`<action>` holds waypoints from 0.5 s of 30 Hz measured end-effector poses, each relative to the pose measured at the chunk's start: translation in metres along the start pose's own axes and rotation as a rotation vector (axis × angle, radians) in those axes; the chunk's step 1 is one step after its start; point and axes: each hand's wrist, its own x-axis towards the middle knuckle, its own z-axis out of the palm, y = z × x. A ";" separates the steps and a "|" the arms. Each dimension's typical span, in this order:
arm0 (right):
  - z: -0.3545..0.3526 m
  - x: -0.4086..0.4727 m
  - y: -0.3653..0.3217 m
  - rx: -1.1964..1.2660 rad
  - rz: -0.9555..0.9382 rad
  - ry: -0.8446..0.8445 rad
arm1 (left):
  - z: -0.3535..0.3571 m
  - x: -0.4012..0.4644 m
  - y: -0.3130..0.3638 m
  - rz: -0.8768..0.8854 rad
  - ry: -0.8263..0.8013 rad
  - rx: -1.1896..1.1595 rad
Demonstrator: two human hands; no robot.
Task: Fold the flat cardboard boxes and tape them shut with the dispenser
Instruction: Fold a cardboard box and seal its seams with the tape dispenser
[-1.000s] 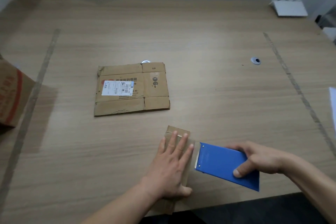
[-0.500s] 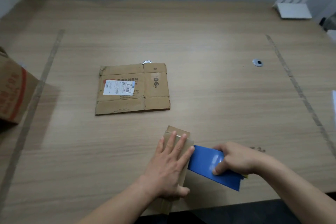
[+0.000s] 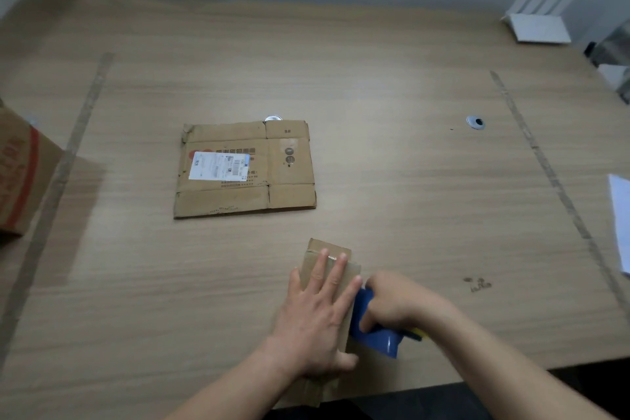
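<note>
Since a second ago the blue tape dispenser (image 3: 375, 331) has travelled leftward from well clear of the small folded box (image 3: 332, 286) until its front edge meets the box's right side; the right hand now hides most of it. I read that as tape being laid along the seam of this box, so the closing step looks under way, not finished.

From the left: a larger brown carton (image 3: 20, 174) with red print sits at the table's (image 3: 409, 215) left edge, cut off by the frame, and whether anything is inside it cannot be seen. Further in lies the flat cardboard box (image 3: 243, 169), unfolded, white shipping label facing up, well apart from both hands; it awaits folding. A small round metal thing peeks out behind its far edge.

Near the front edge of the table, the left hand (image 3: 317, 320) lies flat on top of the small folded box, fingers straight and spread, pressing it down; nothing is curled around it. Its contents, if any, are hidden. Just beside it, the right hand (image 3: 399, 303) has its grip wrapped round the dispenser, fingers curled over the blue body.

Far right, a metal grommet (image 3: 475, 122) is set in the tabletop, a white ribbed rack (image 3: 538, 20) stands by the wall, and a white sheet (image 3: 620, 218) overhangs the frame edge.
</note>
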 end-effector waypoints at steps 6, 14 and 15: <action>0.010 -0.005 0.032 0.149 0.036 0.162 | -0.005 0.008 0.005 -0.127 -0.017 -0.079; -0.036 -0.060 0.072 0.401 -0.102 0.331 | -0.025 0.050 -0.016 -0.232 0.017 -0.058; -0.042 -0.069 0.071 0.442 -0.142 0.330 | -0.028 0.053 -0.019 -0.236 0.024 -0.067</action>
